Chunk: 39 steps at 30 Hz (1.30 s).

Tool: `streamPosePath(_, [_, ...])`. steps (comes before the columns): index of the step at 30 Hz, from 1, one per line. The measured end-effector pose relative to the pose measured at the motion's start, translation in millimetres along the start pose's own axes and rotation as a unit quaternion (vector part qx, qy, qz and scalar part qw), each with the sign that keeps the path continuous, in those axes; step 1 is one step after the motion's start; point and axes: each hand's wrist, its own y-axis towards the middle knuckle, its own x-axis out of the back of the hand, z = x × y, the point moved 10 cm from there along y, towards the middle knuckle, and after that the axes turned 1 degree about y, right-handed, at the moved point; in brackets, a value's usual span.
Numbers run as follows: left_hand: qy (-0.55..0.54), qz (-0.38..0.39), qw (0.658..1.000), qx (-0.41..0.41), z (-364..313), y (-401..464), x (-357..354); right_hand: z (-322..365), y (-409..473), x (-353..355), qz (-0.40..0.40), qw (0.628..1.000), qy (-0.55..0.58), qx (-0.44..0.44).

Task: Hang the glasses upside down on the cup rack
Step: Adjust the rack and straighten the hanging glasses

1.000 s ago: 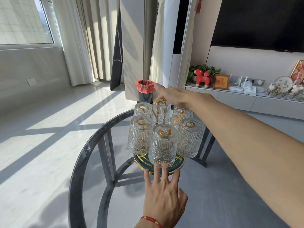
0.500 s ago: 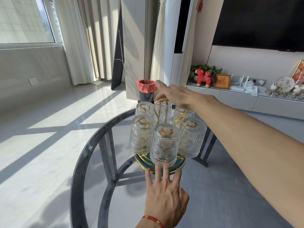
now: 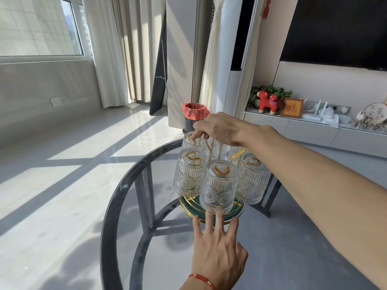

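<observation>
While its fingers curl down over the far-left ribbed clear glass [image 3: 191, 141], the right hand [image 3: 219, 127] touches that glass's upturned base; whether it actually pinches the glass or the gold wire [image 3: 208, 146] beside it cannot be told. That glass hangs upside down on the gold-wire cup rack with a round green base [image 3: 236, 210], as do the other ribbed glasses around the rack's centre, the nearest one [image 3: 219, 187] at the front. Just in front of the rack, the left hand [image 3: 217, 245] lies flat with straight, spread fingers, its fingertips [image 3: 209, 216] touching the base's rim. A red string bracelet [image 3: 202, 278] circles that wrist. The rack stands on a round dark glass table [image 3: 117, 201]. Beyond the rack stands a dark bin with a red liner [image 3: 194, 114].
</observation>
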Motion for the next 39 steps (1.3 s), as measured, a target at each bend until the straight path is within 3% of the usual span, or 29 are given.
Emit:
streamPosePath(15, [-0.007,-0.016,1.000,-0.003,1.8,0.4,0.1,-4.1,20.9,-17.5,0.109,0.990,0.019,-0.091])
streamPosePath(20, [0.001,-0.010,1.000,-0.002,0.8,0.9,-0.5,-9.2,20.6,-16.8,0.096,0.990,0.061,-0.080])
streamPosePath(26, [0.001,-0.012,1.000,0.000,1.1,0.9,0.6,-1.6,12.3,1.3,0.000,0.997,0.063,-0.036])
streamPosePath(39, [-0.003,-0.012,1.000,-0.001,1.9,0.5,-1.3,-1.7,11.3,-3.3,0.016,0.995,0.087,-0.035])
